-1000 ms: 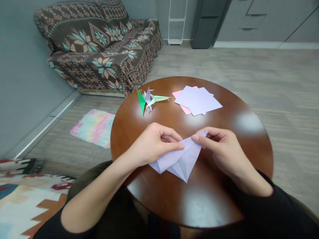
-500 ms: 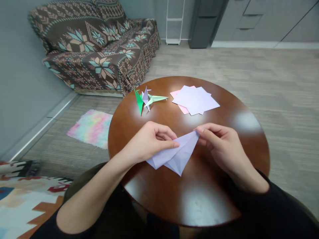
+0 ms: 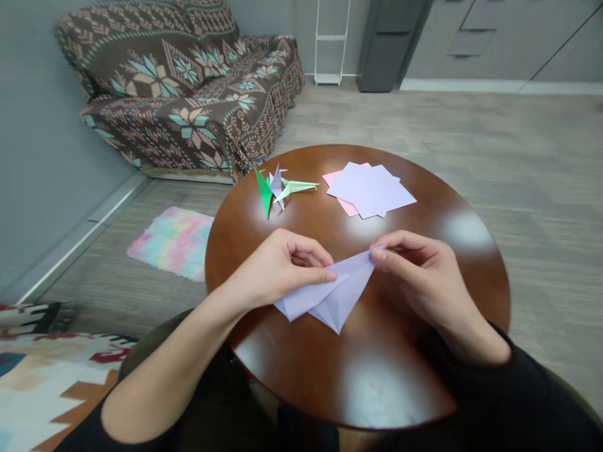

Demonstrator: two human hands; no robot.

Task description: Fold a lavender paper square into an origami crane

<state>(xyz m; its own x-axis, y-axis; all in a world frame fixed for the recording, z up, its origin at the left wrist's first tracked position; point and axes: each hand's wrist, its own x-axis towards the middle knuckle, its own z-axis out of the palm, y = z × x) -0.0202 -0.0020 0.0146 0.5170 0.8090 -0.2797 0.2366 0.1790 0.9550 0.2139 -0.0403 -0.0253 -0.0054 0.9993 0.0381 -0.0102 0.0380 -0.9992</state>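
Lilac paper, partly folded, lies just below the middle of the frame, pinched by both hands, which stand apart: the left hand on its upper edge, the right hand at its upper-right corner. Above, paper birds (one bright green) and loose sheets rest on the brown table.

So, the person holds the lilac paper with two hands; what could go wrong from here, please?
The lilac paper looks thin and is pinched near one corner by the right hand, so a hard pull might tear it. The left hand covers part of the folds, so a misaligned edge could go unnoticed. The paper cranes sit close to the edge of the table, so a bump might knock one off.
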